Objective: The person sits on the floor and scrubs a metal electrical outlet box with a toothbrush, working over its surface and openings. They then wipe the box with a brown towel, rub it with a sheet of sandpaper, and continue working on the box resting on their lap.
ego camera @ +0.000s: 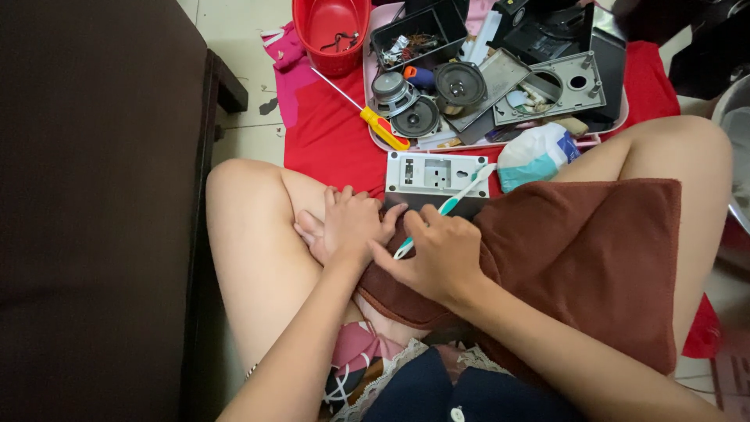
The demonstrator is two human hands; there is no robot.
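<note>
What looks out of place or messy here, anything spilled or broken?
Nothing is spilled. The pink tray is heaped with loose speaker cones and a grey panel, lying tilted, apparently from a dismantled device. A yellow-handled screwdriver lies half off its edge. The right hand holds a toothbrush against a grey casing, an odd tool there.

A brown folded towel (pixel 578 258) lies across the person's lap, reaching over the right thigh. On its left part rest both hands, the left hand (pixel 348 227) just left of the right hand (pixel 437 258), touching it. The right hand holds a white and teal toothbrush (pixel 449 205) that slants up over a white rectangular plastic panel (pixel 433 173) lying beyond the hands. Behind the panel sits a pink plastic tray (pixel 375 137) holding round black speakers (pixel 459 84); a yellow-handled screwdriver (pixel 367 113) lies across the tray's left edge.
</note>
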